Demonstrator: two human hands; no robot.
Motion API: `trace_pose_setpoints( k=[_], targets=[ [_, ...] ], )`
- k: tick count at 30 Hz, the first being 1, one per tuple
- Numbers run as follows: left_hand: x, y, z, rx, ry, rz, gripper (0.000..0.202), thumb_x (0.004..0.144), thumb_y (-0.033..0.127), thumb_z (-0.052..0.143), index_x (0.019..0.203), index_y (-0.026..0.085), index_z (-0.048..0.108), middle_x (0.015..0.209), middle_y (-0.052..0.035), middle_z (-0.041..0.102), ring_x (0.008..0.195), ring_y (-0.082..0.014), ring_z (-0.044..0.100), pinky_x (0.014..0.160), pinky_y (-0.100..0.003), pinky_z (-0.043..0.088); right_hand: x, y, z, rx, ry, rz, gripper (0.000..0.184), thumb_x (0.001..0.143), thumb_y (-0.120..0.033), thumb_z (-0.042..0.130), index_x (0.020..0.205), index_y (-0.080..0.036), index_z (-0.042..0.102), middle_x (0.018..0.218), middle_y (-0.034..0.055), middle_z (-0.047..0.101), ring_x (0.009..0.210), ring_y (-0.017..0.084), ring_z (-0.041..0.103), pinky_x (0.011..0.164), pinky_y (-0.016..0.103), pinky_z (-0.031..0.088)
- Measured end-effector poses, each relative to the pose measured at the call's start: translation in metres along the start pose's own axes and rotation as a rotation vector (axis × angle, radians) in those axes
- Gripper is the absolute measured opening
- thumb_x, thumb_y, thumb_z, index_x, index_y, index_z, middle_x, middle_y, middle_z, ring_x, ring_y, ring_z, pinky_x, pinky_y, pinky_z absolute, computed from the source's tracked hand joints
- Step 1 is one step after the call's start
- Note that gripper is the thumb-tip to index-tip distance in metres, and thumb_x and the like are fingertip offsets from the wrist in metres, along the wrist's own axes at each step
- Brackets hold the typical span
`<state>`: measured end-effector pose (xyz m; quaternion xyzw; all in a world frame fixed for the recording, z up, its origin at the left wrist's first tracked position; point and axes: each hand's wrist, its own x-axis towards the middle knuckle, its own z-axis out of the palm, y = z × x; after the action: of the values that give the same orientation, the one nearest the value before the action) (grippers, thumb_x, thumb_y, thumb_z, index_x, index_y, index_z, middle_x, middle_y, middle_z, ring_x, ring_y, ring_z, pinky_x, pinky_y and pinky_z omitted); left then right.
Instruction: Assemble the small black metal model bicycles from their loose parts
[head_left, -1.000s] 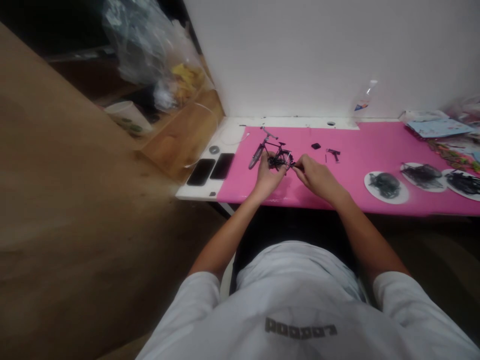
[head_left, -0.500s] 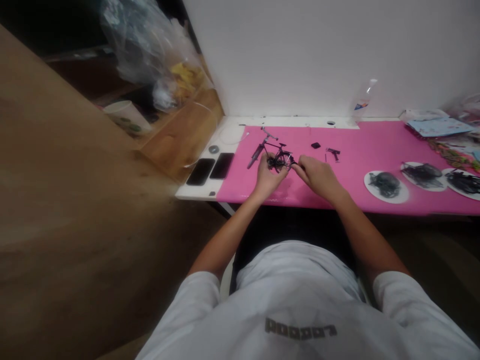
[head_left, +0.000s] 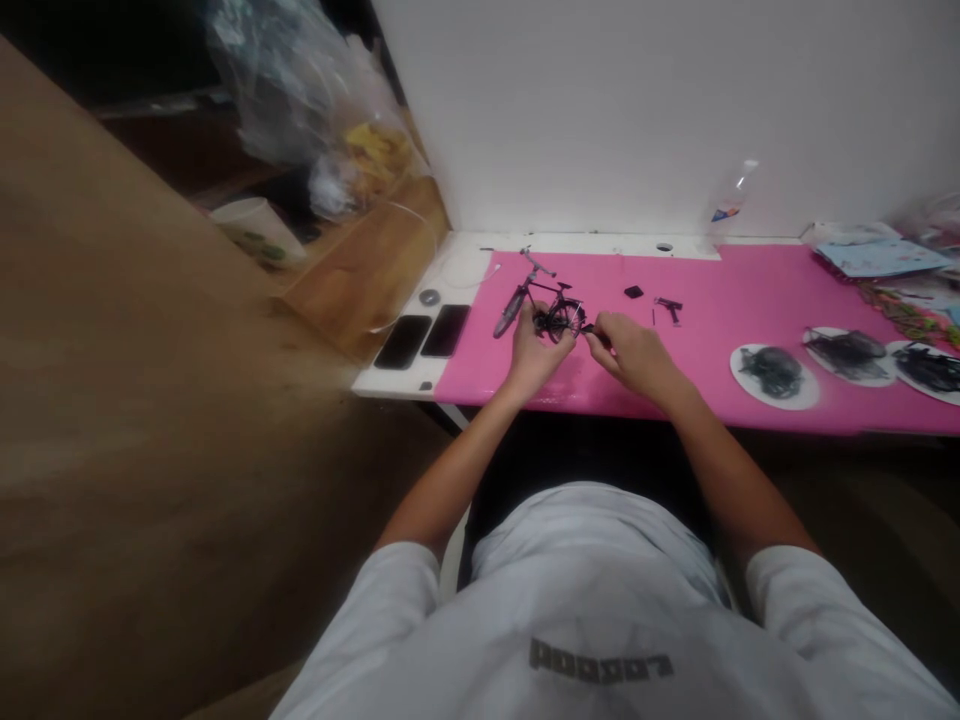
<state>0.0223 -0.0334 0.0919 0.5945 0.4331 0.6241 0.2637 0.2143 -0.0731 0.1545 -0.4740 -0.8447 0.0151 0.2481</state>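
Note:
A small black model bicycle (head_left: 541,290) stands over the pink sheet, its grey handlebars at the far left. My left hand (head_left: 534,355) is closed around its lower rear part, thumb by the rear wheel (head_left: 566,319). Just right of that wheel, my right hand (head_left: 634,352) pinches a slim dark tool (head_left: 589,329); its tip points at the wheel, and the fingers cover most of it, so its kind is unclear. Beyond the right hand lie a small black square piece (head_left: 634,292) and a dark pistol-shaped part (head_left: 669,308).
Two dark phones (head_left: 403,342) lie on the table's white left end, near a small grey disc (head_left: 429,297). White plates (head_left: 796,392) of black parts are at the right. A clear bottle (head_left: 735,190) stands by the wall. Plastic bags and a wooden box (head_left: 367,260) are at the left.
The right hand has shifted very slightly, and a little more of the dark tool shows beside the rear wheel. The left hand keeps its hold on the bicycle.

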Motion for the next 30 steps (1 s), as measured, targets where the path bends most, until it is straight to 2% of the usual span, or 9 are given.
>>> trace_pose_setpoints(
  k=[8,10,15,19,24,27,30],
  targets=[
    [-0.001,-0.003,0.005,0.008,0.019,0.066,0.047,0.079,0.018,0.086,0.107,0.026,0.049,0.095,0.0013,0.058,0.084,-0.0181,0.063,0.085,-0.036,0.054,0.003,0.005,0.009,-0.127,0.026,0.079,0.049,0.117,-0.051,0.033,0.091,-0.021,0.063,0.086,0.0126,0.067,0.075,0.025,0.057,0.063,0.034,0.026],
    [-0.002,-0.002,0.004,0.031,0.021,0.074,0.046,0.079,0.017,0.086,0.107,0.026,0.050,0.096,0.0007,0.058,0.085,-0.0187,0.062,0.085,-0.037,0.054,0.003,0.004,0.010,-0.101,0.027,0.087,0.047,0.117,-0.050,0.033,0.094,-0.021,0.062,0.088,0.0128,0.069,0.076,0.026,0.059,0.064,0.034,0.028],
    [-0.002,0.002,0.002,0.072,0.009,0.052,0.045,0.080,0.022,0.089,0.104,0.027,0.051,0.095,-0.0002,0.059,0.089,-0.0208,0.064,0.090,-0.040,0.058,0.000,0.000,0.007,0.064,0.029,0.083,0.023,0.108,-0.044,0.051,0.112,-0.022,0.057,0.097,0.0097,0.074,0.079,0.025,0.064,0.068,0.033,0.038],
    [-0.003,0.003,0.003,0.074,0.006,0.057,0.044,0.081,0.019,0.087,0.104,0.026,0.051,0.095,-0.0005,0.060,0.086,-0.0199,0.063,0.087,-0.039,0.058,0.000,0.001,0.007,0.115,0.010,0.087,0.019,0.108,-0.042,0.051,0.108,-0.023,0.055,0.097,0.0090,0.073,0.075,0.023,0.062,0.067,0.033,0.038],
    [-0.004,0.003,0.005,0.101,0.010,0.037,0.043,0.082,0.016,0.084,0.105,0.026,0.050,0.096,0.0000,0.061,0.086,-0.0188,0.064,0.088,-0.037,0.057,0.003,0.006,0.014,0.111,0.058,0.151,0.038,0.113,-0.054,0.043,0.096,-0.024,0.058,0.082,0.0054,0.070,0.067,0.021,0.057,0.065,0.032,0.033],
    [-0.004,0.003,0.006,0.116,0.016,0.025,0.046,0.080,0.012,0.084,0.106,0.026,0.049,0.096,0.0004,0.062,0.087,-0.0185,0.065,0.088,-0.036,0.057,0.004,0.008,0.017,0.080,0.107,0.164,0.054,0.114,-0.062,0.039,0.085,-0.023,0.062,0.077,0.0072,0.071,0.067,0.021,0.058,0.065,0.032,0.033],
    [-0.004,0.003,0.007,0.107,0.008,0.023,0.047,0.079,0.009,0.083,0.106,0.026,0.049,0.095,0.0007,0.062,0.086,-0.0184,0.065,0.087,-0.035,0.056,0.004,0.007,0.019,0.033,0.104,0.152,0.062,0.116,-0.061,0.034,0.078,-0.021,0.065,0.080,0.0108,0.075,0.072,0.023,0.064,0.066,0.033,0.034]
  ],
)
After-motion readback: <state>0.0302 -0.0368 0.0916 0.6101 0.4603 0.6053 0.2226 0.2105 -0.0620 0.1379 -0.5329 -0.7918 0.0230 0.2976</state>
